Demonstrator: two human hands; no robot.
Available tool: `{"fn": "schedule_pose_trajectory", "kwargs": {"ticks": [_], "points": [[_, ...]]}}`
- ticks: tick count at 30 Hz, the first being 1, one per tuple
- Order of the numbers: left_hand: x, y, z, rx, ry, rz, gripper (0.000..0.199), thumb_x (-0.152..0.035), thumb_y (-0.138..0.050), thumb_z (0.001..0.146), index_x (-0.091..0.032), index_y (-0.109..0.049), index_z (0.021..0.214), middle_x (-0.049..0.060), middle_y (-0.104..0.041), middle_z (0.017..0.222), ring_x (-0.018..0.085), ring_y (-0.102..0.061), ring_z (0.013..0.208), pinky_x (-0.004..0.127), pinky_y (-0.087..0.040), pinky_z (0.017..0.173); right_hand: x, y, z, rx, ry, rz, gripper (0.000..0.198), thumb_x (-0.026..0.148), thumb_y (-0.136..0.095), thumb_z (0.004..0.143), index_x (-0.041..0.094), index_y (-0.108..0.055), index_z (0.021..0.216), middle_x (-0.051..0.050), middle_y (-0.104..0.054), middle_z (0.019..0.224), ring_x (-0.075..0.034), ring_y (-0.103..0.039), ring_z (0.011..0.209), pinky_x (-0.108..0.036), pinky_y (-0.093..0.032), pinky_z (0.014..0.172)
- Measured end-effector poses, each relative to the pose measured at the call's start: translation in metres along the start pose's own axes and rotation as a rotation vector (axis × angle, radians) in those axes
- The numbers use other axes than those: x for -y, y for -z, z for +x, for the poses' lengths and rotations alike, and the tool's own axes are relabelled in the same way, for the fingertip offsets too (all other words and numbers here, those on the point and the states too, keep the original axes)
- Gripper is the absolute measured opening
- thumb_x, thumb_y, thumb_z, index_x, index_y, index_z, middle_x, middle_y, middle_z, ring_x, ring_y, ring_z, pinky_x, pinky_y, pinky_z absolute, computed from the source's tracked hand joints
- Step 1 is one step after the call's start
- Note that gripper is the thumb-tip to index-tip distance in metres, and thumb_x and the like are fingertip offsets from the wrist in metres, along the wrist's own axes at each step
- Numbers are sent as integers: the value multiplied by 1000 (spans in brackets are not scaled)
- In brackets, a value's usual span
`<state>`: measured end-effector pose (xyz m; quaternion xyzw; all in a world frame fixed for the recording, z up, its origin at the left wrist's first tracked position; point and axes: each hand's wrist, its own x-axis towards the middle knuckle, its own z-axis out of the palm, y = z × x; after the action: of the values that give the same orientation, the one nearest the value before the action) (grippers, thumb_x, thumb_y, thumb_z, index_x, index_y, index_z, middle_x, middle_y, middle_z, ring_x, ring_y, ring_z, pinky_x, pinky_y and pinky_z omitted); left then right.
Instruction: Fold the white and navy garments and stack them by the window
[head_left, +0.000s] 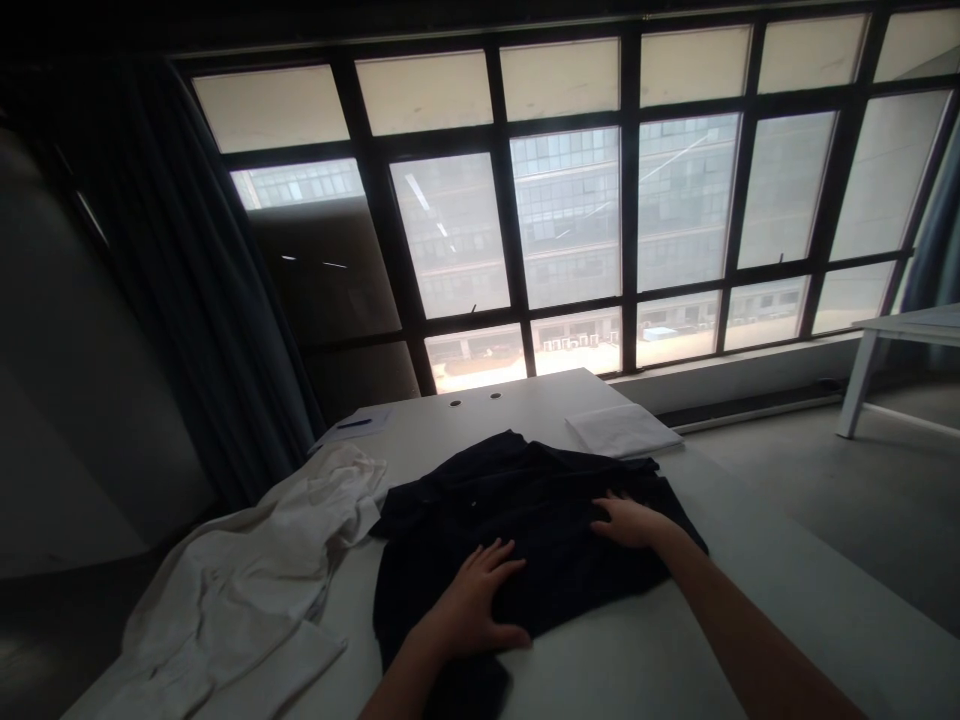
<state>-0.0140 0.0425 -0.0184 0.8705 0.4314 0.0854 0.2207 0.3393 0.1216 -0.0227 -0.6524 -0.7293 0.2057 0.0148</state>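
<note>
A dark garment (pixel 517 500), black or navy, lies spread on the white table in front of me. My left hand (pixel 476 605) rests on its near left part, fingers spread and thumb pointing right. Toward the garment's right side, my right hand (pixel 630 522) lies flat on the cloth with its fingers apart. Neither hand grips anything. Part of the dark cloth hangs toward me below my left wrist. The garment's exact kind is hard to make out in the dim light.
On the left of the table (pixel 652 650) lies a crumpled white garment (pixel 247 570). A folded white cloth (pixel 622 430) sits at the far right edge. Paper with a dark pen (pixel 354 424) is at the far left. Windows and a blue curtain (pixel 225 350) stand behind; another white table (pixel 911 325) is at right.
</note>
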Motion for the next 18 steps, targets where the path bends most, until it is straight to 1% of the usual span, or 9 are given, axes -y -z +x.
{"fn": "schedule_pose_trajectory", "kwargs": {"ticks": [2, 3, 5, 8, 11, 12, 14, 16, 18], "points": [[5, 2, 1, 58, -10, 7, 111, -75, -80, 62, -38, -33, 156, 6, -19, 168, 38, -10, 154, 60, -1, 124, -6, -5, 3, -5, -5, -12, 73, 60, -50, 91, 29, -36, 156, -12, -23, 167, -41, -16, 152, -67, -15, 117], [7, 3, 1, 77, -7, 3, 111, -76, -79, 63, -39, -30, 156, 5, -15, 168, 38, -8, 154, 61, 2, 123, -8, -8, 4, -14, -3, -19, 73, 61, -47, 93, 30, -32, 157, -10, -18, 168, -40, -10, 153, -68, -9, 118], [11, 5, 2, 84, 18, -19, 101, -76, -73, 71, -39, -31, 156, 5, -14, 168, 35, -7, 155, 59, 1, 124, -10, -13, 7, -55, 1, -41, 73, 62, -41, 95, 30, -27, 159, -9, -14, 169, -38, -5, 154, -67, -2, 118], [18, 8, 3, 43, 84, -10, 83, -74, -62, 82, -39, -37, 153, 3, -16, 168, 30, -9, 155, 54, -3, 125, 0, -20, 7, -133, -24, -95, 67, 58, -37, 98, 26, -32, 158, -12, -22, 167, -40, -12, 153, -69, -7, 116], [26, 8, 4, -5, 152, 62, 86, -75, -66, 78, -40, -38, 153, 2, -15, 168, 32, -9, 155, 56, -2, 125, 29, -27, -2, -241, -16, -126, 57, 48, -37, 100, 21, -46, 150, -16, -31, 163, -44, -22, 149, -71, -12, 114], [27, 9, 5, -15, 168, 81, 89, -75, -68, 76, -40, -39, 152, 3, -16, 168, 33, -9, 155, 57, -2, 124, 42, -30, -7, -288, 46, -116, 54, 47, -37, 100, 21, -52, 145, -16, -35, 161, -42, -25, 148, -68, -13, 115], [30, 9, 6, -29, 192, 104, 96, -77, -71, 71, -39, -39, 153, 4, -17, 168, 34, -9, 155, 58, -2, 124, 69, -37, -18, -339, 277, -49, 53, 53, -37, 100, 23, -59, 138, -13, -42, 157, -35, -32, 146, -57, -18, 118], [31, 10, 7, -27, 206, 118, 104, -79, -72, 67, -37, -35, 155, 5, -17, 168, 35, -8, 155, 59, -1, 124, 92, -45, -30, -291, 500, 23, 57, 62, -43, 96, 27, -59, 137, -9, -43, 158, -32, -33, 146, -51, -19, 120], [31, 10, 7, -9, 210, 127, 110, -80, -73, 64, -36, -31, 157, 5, -15, 168, 35, -6, 155, 61, 2, 123, 106, -52, -39, -197, 614, 60, 67, 69, -49, 90, 29, -54, 144, -8, -38, 161, -33, -27, 149, -54, -11, 122]]}}
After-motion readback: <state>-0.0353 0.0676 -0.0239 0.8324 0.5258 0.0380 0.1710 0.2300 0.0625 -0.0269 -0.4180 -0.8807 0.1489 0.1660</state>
